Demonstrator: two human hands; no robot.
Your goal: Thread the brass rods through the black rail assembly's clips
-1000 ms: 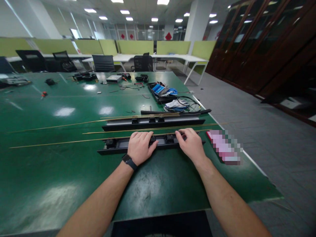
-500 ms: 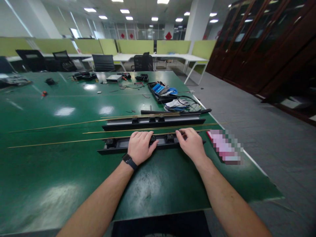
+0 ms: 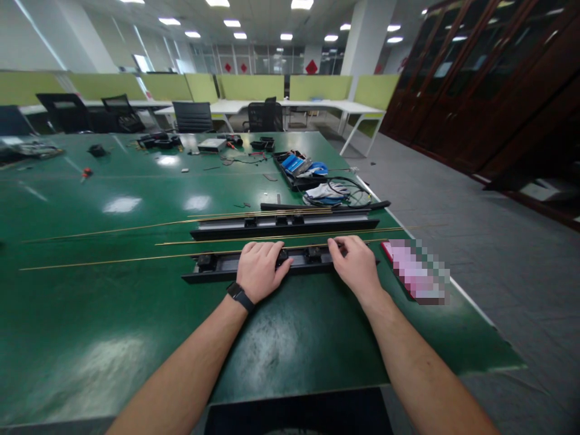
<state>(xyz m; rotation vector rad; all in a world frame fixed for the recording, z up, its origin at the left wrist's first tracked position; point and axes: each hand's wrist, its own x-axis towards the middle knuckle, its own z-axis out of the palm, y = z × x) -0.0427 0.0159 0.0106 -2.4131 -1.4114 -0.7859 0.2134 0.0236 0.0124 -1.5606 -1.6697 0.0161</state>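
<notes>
A black rail (image 3: 299, 267) with a grey channel lies lengthwise in front of me, carrying several small black blocks (image 3: 313, 254). Across its middle lies my left hand (image 3: 260, 269), closed over the rail with its thumb on the near side, partly covering a block. At the right end, my right hand (image 3: 356, 263) is closed in a pinch; what its fingertips hold is hidden. A thin brass-coloured rod (image 3: 109, 262) runs along the rail's far side and passes behind both hands. Farther back sits a second black rail (image 3: 317, 227) with similar blocks.
More thin brass-coloured rods (image 3: 217, 241) lie between and behind the rails on the green table (image 3: 113, 314). A red-edged, pixelated flat object (image 3: 414, 272) is at the right. Beyond are a glove (image 3: 326, 191), cables and a black tray (image 3: 285, 175) of blue items.
The camera view has shifted slightly, moving the scene a little to the right. My right hand has slid slightly rightward along the rail; my left hand stays in place on it.
</notes>
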